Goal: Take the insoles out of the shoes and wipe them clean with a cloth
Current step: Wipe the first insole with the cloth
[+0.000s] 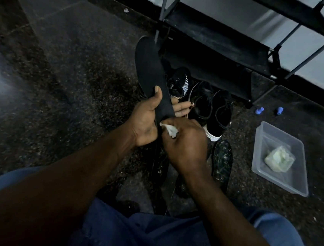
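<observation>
Seen through the head camera I am monitoring remotely: a person crouched over a dark speckled floor (73,77) wipes a black insole (151,71). The left grip (146,119) is closed round the insole's lower end, thumb laid across its upper face and fingers curled behind it. The insole's broad end rises away from the person toward the foot of a black shoe rack (212,39).

The right grip (186,144) is curled tight round a small white cloth (169,129) and presses it against the insole's near end, just beside the left palm. I can see only a crumpled corner of the cloth between the two hands.

Black shoes (221,112) stand side by side on the floor at the rack's base, just beyond the hands, with a striped sneaker (179,83) beside them, partly hidden by the held insole. A second insole (222,160) lies flat on the floor right of the right wrist, its face mottled.

Toward the floor's right side sits a clear plastic tub (272,137) holding a pale crumpled wad (279,158). Two small blue objects (259,110) lie between the tub and the rack; I cannot tell what they are. Blue denim (148,234) fills the lower frame.
</observation>
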### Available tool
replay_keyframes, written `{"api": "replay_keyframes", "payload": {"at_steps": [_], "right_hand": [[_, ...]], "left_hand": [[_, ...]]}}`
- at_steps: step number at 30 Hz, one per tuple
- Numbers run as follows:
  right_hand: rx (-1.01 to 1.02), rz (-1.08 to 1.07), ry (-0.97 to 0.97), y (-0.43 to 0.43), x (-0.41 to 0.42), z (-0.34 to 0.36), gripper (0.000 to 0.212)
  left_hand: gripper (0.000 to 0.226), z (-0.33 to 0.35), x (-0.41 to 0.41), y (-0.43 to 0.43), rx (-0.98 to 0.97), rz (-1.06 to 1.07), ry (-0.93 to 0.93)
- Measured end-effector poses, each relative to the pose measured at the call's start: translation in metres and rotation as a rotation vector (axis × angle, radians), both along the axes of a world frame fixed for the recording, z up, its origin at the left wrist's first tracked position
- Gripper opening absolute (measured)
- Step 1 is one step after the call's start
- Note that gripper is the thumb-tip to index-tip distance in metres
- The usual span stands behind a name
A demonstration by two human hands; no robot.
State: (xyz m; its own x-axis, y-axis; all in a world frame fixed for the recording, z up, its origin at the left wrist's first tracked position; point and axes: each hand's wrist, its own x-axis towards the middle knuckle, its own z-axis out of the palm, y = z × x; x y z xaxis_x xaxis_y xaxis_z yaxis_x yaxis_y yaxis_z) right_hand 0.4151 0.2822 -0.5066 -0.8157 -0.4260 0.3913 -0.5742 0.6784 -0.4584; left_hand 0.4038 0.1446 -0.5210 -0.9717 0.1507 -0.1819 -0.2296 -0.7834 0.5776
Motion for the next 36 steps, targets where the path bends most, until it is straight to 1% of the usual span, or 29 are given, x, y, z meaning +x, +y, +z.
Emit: {"api": "replay_keyframes", "payload": {"at_steps": [1,3,4,5,8,9,12,13,16,17,18,20,21,24,25,26,28,29,32,33,34,36], "right_hand": [[-0.010,-0.037,-0.001,0.004,-0.005,-0.001,0.014],[-0.092,-0.186,-0.010,0.010,-0.018,0.000,0.012],[-0.125,-0.213,-0.017,0.009,-0.020,0.001,0.011],[-0.121,-0.182,-0.019,0.005,-0.018,0.002,0.011],[-0.007,-0.004,0.011,-0.009,0.003,0.003,0.012],[0.001,-0.007,0.018,-0.008,0.000,0.004,0.014],[-0.117,-0.203,0.021,-0.001,-0.023,0.005,0.016],[-0.134,-0.218,0.013,-0.004,-0.025,0.006,0.016],[-0.071,-0.026,-0.008,-0.016,-0.010,0.005,0.017],[-0.056,-0.006,-0.008,-0.015,-0.010,0.006,0.019],[-0.062,-0.044,-0.016,-0.012,-0.017,0.007,0.021],[-0.146,-0.185,-0.030,-0.006,-0.030,0.007,0.021],[-0.166,-0.196,-0.040,-0.007,-0.030,0.007,0.021],[-0.061,-0.010,-0.022,-0.016,-0.006,0.006,0.021],[-0.022,0.011,-0.011,-0.013,-0.004,0.005,0.022],[0.000,-0.022,-0.006,-0.008,-0.009,0.004,0.022],[-0.059,-0.162,-0.004,0.004,-0.022,0.001,0.022],[-0.079,-0.169,-0.008,0.004,-0.023,0.001,0.021],[0.051,0.009,0.007,-0.003,0.000,0.001,0.019],[0.064,0.006,0.011,0.001,0.000,0.001,0.021],[0.047,-0.053,-0.003,0.006,-0.004,0.000,0.022],[-0.057,-0.195,-0.008,0.013,-0.014,-0.002,0.020]], "left_hand": [[0.062,0.000,0.000,0.000,0.002,-0.006,0.002],[0.063,0.000,0.000,0.001,-0.017,-0.015,0.011],[0.063,0.000,0.000,0.001,-0.025,-0.012,0.014],[0.063,0.001,0.001,0.001,-0.023,-0.003,0.005],[0.062,-0.002,0.000,0.002,0.003,0.021,-0.029],[0.062,-0.002,0.000,0.002,0.000,0.027,-0.037],[0.063,-0.001,-0.002,0.004,-0.061,0.024,-0.043],[0.063,0.000,-0.001,0.004,-0.081,0.027,-0.050],[0.062,0.001,0.001,0.005,-0.066,0.017,-0.068],[0.063,0.001,0.002,0.005,-0.065,0.019,-0.076],[0.066,0.000,0.002,0.005,-0.079,0.020,-0.078],[0.073,-0.001,0.001,0.008,-0.112,0.008,-0.071],[0.075,-0.001,0.000,0.009,-0.125,0.013,-0.079],[0.066,-0.004,0.001,0.006,-0.115,0.039,-0.104],[0.064,-0.003,0.002,0.005,-0.103,0.039,-0.098],[0.064,0.000,0.003,0.005,-0.099,0.036,-0.083],[0.067,0.002,0.002,0.005,-0.115,0.026,-0.061],[0.068,0.003,0.001,0.006,-0.116,0.028,-0.060],[0.069,0.001,0.000,0.004,-0.047,0.033,-0.063],[0.069,0.001,0.001,0.003,-0.027,0.029,-0.063],[0.069,0.001,0.001,0.002,-0.024,0.026,-0.060],[0.068,0.001,0.001,0.003,-0.044,0.007,-0.045]]}}
